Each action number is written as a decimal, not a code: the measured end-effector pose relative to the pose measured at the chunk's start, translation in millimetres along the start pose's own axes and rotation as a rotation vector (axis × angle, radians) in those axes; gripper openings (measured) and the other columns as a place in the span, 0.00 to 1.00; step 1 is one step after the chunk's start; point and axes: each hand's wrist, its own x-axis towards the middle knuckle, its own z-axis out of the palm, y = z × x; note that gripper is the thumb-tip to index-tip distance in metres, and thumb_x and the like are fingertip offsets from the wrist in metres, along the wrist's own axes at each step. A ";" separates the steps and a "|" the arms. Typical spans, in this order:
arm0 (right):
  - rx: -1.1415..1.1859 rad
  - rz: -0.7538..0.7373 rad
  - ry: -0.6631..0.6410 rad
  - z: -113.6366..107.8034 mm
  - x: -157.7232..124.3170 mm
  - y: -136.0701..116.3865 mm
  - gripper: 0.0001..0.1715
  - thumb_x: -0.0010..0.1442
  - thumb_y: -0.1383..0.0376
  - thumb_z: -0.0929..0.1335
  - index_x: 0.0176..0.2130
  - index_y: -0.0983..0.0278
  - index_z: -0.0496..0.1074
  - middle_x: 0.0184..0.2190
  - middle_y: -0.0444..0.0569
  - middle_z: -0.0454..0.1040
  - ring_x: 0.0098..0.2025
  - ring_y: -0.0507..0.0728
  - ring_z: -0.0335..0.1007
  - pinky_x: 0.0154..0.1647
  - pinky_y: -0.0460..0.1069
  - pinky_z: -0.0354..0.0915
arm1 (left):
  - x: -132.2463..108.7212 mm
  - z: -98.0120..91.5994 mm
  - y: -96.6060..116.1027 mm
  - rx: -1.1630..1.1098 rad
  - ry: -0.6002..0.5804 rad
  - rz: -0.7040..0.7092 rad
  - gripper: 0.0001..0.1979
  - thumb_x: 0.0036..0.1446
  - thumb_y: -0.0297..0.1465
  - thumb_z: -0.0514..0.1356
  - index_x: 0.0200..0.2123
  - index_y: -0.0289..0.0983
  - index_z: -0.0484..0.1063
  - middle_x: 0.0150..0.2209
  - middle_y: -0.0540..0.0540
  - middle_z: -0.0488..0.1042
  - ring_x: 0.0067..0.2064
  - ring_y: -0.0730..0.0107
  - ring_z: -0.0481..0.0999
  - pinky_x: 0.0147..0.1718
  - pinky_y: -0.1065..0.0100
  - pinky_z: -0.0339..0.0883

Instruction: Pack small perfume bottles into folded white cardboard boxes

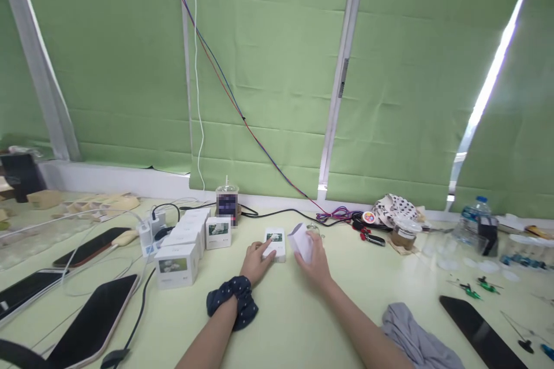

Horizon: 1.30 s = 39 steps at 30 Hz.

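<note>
My left hand [256, 263] rests on a small white box [276, 243] with a green picture on its lid, fingers closed against its side; a dark dotted scrunchie [234, 300] sits on that wrist. Just to the right, my right hand [317, 262] grips a plain white box [300, 241], tilted up off the pale table [294, 317]. The two boxes are close together but apart.
Several matching white boxes [184, 244] stand in a row at left, beside chargers and cables. Dark phones [93, 320] lie at the near left, another [480, 331] at near right. A grey cloth [415, 340], a jar [403, 234], a water bottle [474, 219] and small green tools [478, 287] are at right.
</note>
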 end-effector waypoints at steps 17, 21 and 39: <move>0.015 -0.063 -0.230 12.0 -7.1 2.5 0.31 0.45 0.64 0.70 0.50 0.59 0.62 0.50 0.53 0.70 0.53 0.64 0.66 0.50 0.56 0.63 | -10.3 -20.4 15.4 -0.035 0.145 0.114 0.20 0.59 0.43 0.50 0.49 0.45 0.72 0.53 0.44 0.66 0.57 0.56 0.60 0.57 0.53 0.53; 0.009 -0.072 -0.291 9.2 -6.0 -0.2 0.33 0.42 0.64 0.71 0.50 0.61 0.62 0.51 0.55 0.69 0.54 0.64 0.65 0.53 0.57 0.60 | -20.2 -23.7 39.3 0.094 0.085 0.249 0.21 0.60 0.40 0.50 0.55 0.46 0.66 0.46 0.45 0.73 0.52 0.57 0.63 0.52 0.54 0.55; 0.213 0.010 -0.136 9.7 -9.7 8.4 0.42 0.42 0.55 0.75 0.54 0.59 0.62 0.60 0.57 0.58 0.62 0.68 0.53 0.59 0.63 0.55 | -29.5 -0.9 54.0 -0.034 0.070 0.027 0.26 0.64 0.39 0.39 0.64 0.43 0.50 0.58 0.44 0.65 0.59 0.54 0.59 0.57 0.49 0.47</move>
